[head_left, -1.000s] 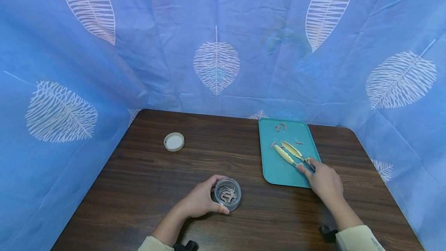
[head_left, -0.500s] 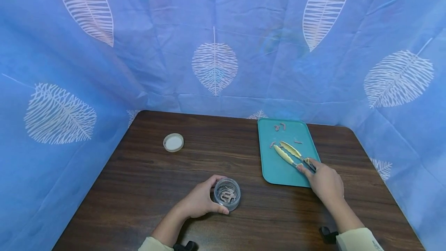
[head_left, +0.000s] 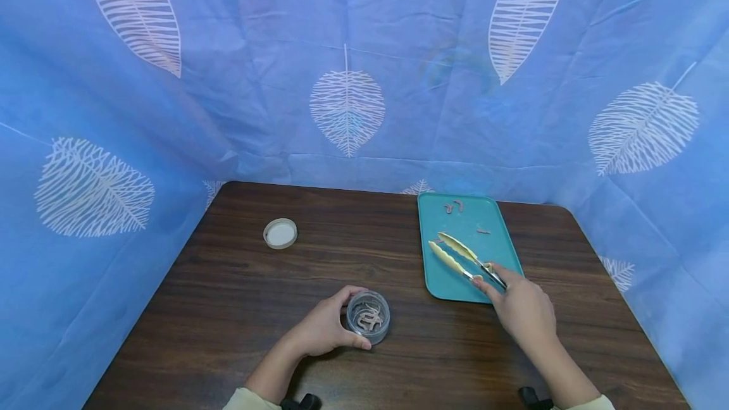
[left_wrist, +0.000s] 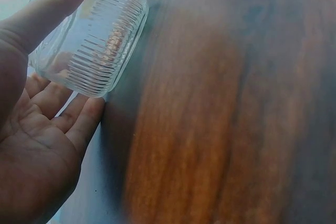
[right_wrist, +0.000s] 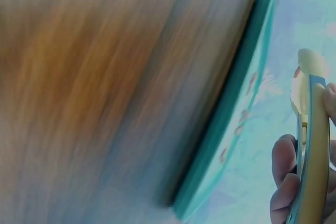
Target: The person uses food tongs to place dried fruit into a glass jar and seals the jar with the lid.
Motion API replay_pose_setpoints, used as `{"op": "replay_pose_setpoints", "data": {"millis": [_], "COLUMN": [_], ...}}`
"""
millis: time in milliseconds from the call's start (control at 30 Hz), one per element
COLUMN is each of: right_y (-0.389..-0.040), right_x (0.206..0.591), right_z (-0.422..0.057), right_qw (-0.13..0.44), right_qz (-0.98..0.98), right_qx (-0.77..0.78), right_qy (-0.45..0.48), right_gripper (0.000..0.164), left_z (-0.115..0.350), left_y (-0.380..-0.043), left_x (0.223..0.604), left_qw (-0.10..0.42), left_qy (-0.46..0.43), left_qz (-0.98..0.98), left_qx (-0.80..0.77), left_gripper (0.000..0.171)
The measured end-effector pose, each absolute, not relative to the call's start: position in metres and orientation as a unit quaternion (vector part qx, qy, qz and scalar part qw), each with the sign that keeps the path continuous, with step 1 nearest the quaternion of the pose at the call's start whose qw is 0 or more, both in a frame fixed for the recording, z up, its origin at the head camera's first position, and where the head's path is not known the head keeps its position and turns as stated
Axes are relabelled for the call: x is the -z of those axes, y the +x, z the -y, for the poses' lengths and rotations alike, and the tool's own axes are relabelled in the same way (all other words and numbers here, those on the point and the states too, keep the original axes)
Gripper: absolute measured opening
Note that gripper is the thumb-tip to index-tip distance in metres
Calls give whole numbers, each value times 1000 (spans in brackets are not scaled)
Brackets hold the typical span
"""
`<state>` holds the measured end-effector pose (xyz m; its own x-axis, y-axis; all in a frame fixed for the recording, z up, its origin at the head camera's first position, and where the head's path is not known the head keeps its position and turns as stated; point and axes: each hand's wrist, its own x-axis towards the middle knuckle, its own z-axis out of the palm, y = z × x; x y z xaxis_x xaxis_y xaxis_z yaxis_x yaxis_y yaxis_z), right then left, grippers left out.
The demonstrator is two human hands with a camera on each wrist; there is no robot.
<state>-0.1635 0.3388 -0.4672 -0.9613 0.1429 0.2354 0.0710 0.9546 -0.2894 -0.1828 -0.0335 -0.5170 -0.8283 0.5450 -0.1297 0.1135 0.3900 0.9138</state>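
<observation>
Steadying a clear ribbed jar (head_left: 385, 329) at the near middle of the tabletop (head_left: 228, 309): left hand (head_left: 326, 329), placed at the jar's 8 to 9 o'clock, thumb and fingers bent round its wall. Jar uncovered, mouth upward. Contents: several pale pink worm-like strips (head_left: 370, 319), tangled low inside; exact count not readable. Round lid (head_left: 280, 233), whitish face showing, lies well apart at the jar's 10 o'clock.

Teal tray (head_left: 447, 286) at the jar's 2 o'clock, clear of it. Tray contents: two curved pink pieces (head_left: 448, 209) near its 11 o'clock edge; third piece (head_left: 483, 231) at 1 o'clock from tray centre; fourth piece (head_left: 438, 240) at the tong tips. Right hand (head_left: 525, 309), at the tray's 4 to 5 o'clock, grips yellow-tipped tongs (head_left: 458, 247), arms spread, pointing to 10 o'clock. Cannot tell whether the tips pinch that piece.
</observation>
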Motion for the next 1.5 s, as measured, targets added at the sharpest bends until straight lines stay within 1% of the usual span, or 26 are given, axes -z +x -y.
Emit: {"op": "replay_pose_setpoints", "data": {"millis": [300, 433, 567, 833, 967, 1233, 1367, 1500], "right_y": [-131, -116, -106, -89, -83, -76, -75, -75], "right_x": [459, 456, 452, 447, 445, 440, 439, 438], "right_z": [-310, -298, -284, -259, -250, -240, -238, -236], "right_qw": [153, 152, 137, 104, 101, 74, 65, 60], "right_qz": [977, 976, 976, 979, 978, 982, 981, 980], "right_qx": [-148, -158, -169, -174, -181, -175, -181, -189], "right_qy": [-13, 0, 0, 10, 21, 22, 22, 25], "right_gripper": [56, 54, 52, 53, 53, 53, 52, 56], "left_z": [29, 27, 26, 28, 29, 31, 32, 33], "left_y": [-179, -179, -180, -180, -180, -181, -182, -182], "left_x": [524, 525, 524, 523, 520, 518, 518, 517], "left_qw": [203, 201, 197, 200, 205, 214, 217, 213], "left_qy": [211, 215, 216, 208, 199, 192, 191, 193], "left_qz": [-814, -814, -813, -812, -815, -815, -810, -812], "left_qx": [-501, -500, -504, -507, -503, -502, -510, -509], "left_gripper": [88, 88, 87, 86, 87, 92, 90, 90]}}
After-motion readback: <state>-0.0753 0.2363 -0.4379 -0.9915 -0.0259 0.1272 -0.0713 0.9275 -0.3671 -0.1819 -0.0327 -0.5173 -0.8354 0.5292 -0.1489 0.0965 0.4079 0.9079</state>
